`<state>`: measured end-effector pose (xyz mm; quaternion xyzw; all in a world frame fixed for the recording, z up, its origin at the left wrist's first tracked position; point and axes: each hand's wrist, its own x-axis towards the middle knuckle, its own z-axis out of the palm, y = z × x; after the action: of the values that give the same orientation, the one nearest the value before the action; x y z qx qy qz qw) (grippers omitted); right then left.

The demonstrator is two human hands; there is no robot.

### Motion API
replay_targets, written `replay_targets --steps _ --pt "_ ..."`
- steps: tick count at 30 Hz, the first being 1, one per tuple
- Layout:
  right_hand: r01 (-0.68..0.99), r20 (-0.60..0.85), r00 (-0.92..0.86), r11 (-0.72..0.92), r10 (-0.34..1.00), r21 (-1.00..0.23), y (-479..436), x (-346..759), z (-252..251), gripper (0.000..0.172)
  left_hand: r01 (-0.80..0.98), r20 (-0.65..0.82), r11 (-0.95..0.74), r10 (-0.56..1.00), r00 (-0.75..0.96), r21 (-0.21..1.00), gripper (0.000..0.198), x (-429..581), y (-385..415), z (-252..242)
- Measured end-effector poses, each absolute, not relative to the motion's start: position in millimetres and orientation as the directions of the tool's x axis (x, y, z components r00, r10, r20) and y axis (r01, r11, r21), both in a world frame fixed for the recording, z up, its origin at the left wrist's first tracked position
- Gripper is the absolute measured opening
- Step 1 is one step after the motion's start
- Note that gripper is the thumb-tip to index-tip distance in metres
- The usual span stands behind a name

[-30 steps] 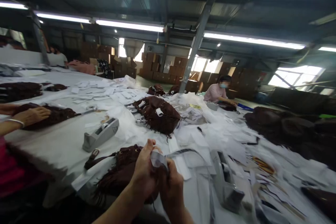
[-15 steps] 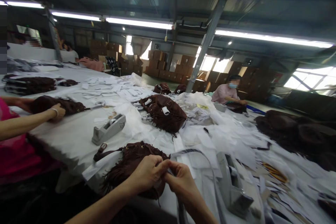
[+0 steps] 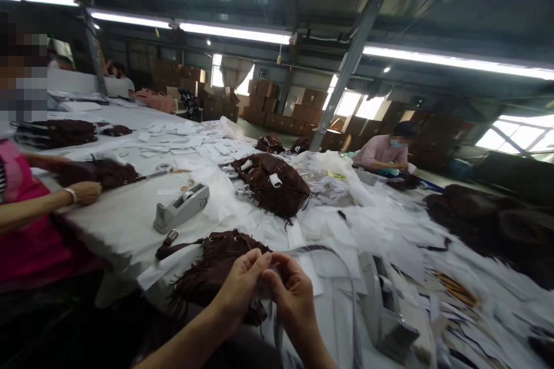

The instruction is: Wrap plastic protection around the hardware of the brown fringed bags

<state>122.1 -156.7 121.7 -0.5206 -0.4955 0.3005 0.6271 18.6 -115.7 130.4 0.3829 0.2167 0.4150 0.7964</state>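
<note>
My left hand (image 3: 240,288) and my right hand (image 3: 291,295) meet fingertip to fingertip at the near edge of the table, both pinched on a small pale piece, apparently paper or tape, that is mostly hidden between them. Just behind and under my left hand lies a dark brown fringed bag (image 3: 216,268) with a buckled strap (image 3: 168,241). A thin grey strip (image 3: 322,251) arcs from my hands toward a grey tape dispenser (image 3: 387,314) on my right.
A second tape dispenser (image 3: 180,207) and another brown fringed bag (image 3: 272,184) sit mid-table among white paper slips (image 3: 182,141). A person in pink at left has a hand (image 3: 84,192) on a brown bag (image 3: 104,173). Another person (image 3: 383,153) works at the far side. Dark bags (image 3: 489,225) pile up at right.
My hands have stayed together at the table's edge, fingers shifting on the small piece. The view has drifted slightly. The person at left pulled a hand back from the bag.
</note>
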Motion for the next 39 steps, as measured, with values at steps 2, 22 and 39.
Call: replay_targets --steps 2,22,39 --pt "0.313 0.405 0.378 0.297 0.833 -0.902 -154.8 117.5 121.7 0.026 -0.541 -0.047 0.369 0.855 0.517 0.756 0.041 20.1 -115.9 135.3" --pt "0.856 0.504 -0.199 0.400 0.840 -0.329 -148.4 143.6 120.0 0.028 -0.115 0.179 -0.137 0.791 0.585 0.984 0.025 5.3 -84.5 135.2" --pt "0.805 0.416 -0.107 0.324 0.903 -0.497 -143.3 153.0 184.8 0.021 -0.277 0.343 -0.220 0.754 0.560 0.935 0.038 19.0 -76.4 191.1"
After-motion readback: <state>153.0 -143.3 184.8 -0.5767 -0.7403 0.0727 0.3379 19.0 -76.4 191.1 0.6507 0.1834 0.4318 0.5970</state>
